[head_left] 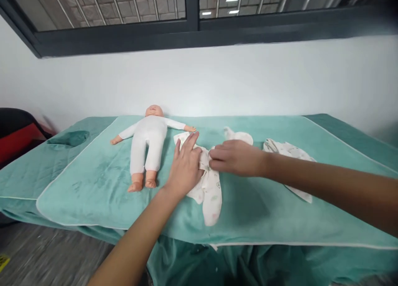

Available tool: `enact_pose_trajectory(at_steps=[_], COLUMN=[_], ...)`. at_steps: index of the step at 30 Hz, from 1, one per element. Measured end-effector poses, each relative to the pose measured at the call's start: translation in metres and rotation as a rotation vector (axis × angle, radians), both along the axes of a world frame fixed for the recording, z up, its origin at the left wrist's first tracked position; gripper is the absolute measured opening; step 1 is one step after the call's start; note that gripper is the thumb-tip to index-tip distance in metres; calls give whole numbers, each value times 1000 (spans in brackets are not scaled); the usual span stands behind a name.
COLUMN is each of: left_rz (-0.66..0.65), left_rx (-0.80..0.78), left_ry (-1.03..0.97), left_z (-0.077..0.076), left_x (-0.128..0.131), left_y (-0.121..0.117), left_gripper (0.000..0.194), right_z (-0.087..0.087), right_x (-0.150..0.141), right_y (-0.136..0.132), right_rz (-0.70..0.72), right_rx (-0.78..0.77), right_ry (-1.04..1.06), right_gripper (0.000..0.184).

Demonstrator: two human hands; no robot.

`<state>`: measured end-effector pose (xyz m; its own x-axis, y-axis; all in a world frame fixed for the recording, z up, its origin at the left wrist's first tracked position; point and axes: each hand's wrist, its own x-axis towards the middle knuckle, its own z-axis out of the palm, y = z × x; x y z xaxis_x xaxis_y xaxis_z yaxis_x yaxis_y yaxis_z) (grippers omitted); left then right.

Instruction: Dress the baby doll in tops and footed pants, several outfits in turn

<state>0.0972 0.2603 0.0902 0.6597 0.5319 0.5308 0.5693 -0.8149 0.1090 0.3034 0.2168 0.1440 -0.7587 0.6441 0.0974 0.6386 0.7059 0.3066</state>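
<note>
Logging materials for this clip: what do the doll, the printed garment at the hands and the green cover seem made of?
Doll: the smooth head and feet suggest vinyl or soft plastic; the matte white body looks like fabric.
Printed garment: thin, matte cloth, possibly cotton, judging by its soft folds.
Green cover: likely velvety plush, from its patchy sheen.

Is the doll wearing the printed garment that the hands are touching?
No, that printed garment lies on the green cover beside the doll.
</note>
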Motion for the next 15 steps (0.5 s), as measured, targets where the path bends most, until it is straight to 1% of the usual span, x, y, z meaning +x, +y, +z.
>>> enact_pose_trajectory(at_steps=[1, 2, 3, 4, 6, 7, 8, 9, 11, 13, 15], left_rz=[-9, -5, 17, 59, 157, 193, 219, 239, 286, 333, 340], left_rx=[-35, -73, -106, -129, -127, -107, -83, -58, -37, -91, -233], left_ry=[1, 1, -14, -52, -189, -275, -364, -459, -674, -892, -1024], left_z=[2, 3, 3, 3, 4, 6, 9, 13, 24, 33, 37], left_x=[5, 10, 13, 16, 19, 20, 22, 24, 31, 40, 49], left_y=[-2, -4, -5, -7, -9, -11, -13, -16, -23, -33, -47], left_gripper=[43, 45, 43, 37, 22, 17, 15, 16, 23, 27, 27], right_z=[1, 0, -2, -4, -8, -10, -12, -14, -22, -33, -46], right_x=[-1, 0, 4, 11, 27, 35, 42, 46, 46, 33, 14], right_y=[-16, -29, -39, -45, -52, -53, -54, -54, -56, -58, -59], right_rz=[-8, -75, -196, -353, -666, -770, -819, -827, -771, -651, -521], right_rx=[-26, -57, -94, -141, -250, -300, -341, -368, -405, -515, -707], right_ry=[16, 58, 124, 209, 369, 413, 435, 452, 554, 823, 1187], right_gripper=[26, 23, 18, 14, 16, 18, 20, 21, 24, 25, 29])
